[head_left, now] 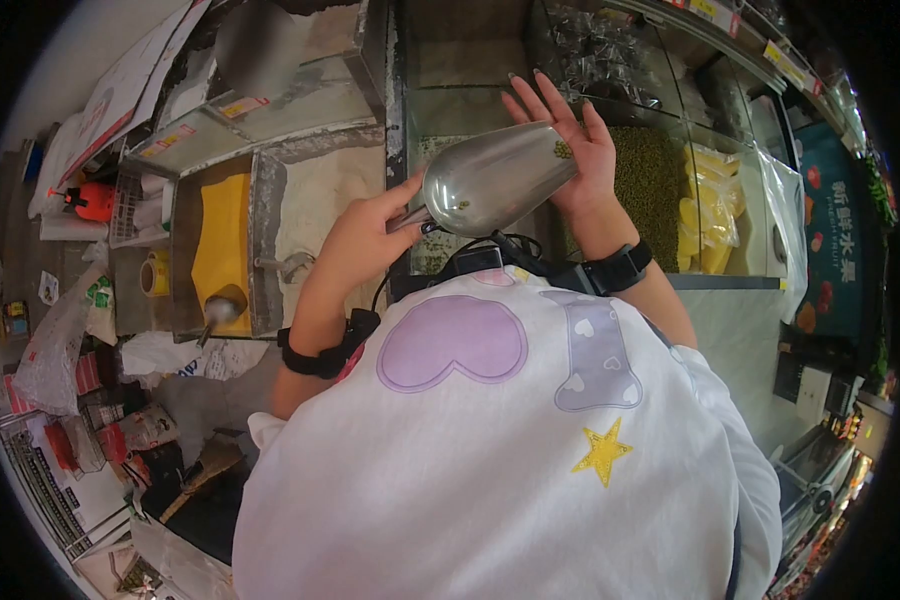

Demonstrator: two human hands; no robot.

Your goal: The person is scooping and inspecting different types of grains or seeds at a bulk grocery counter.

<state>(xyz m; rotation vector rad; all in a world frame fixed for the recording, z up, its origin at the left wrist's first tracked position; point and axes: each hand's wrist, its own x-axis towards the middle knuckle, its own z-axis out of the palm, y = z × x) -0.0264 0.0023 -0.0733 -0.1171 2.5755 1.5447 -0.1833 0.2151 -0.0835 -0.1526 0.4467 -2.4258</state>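
Head view inspection found the shiny silver, round-bodied metal scoop raised above the counter bins, its mouth turned toward the right hand. The left hand had its thumb and fingers curled firmly around the short metal handle. The right hand's fingers were spread and nearly straight, gripping nothing visible, with the palm at the scoop's mouth; whether skin met metal could not be told. A few small, round green beans lay at the lip, and hardly any showed inside.

The scoop was judged light at that load, rigid and hard to damage, though its smooth metal could twist in a loose grasp. The handle was judged the proper hold. The beans were expected to roll freely at any tilt.

Clearances were noted next. Rightward stood clear upright partitions, a heap of dark green beans and yellow packets in clear plastic. Leftward ran a worn grey divider beside a bin of pale powder. A black looped cable lay bodyward, a possible snag; lifting appeared the least obstructed direction.
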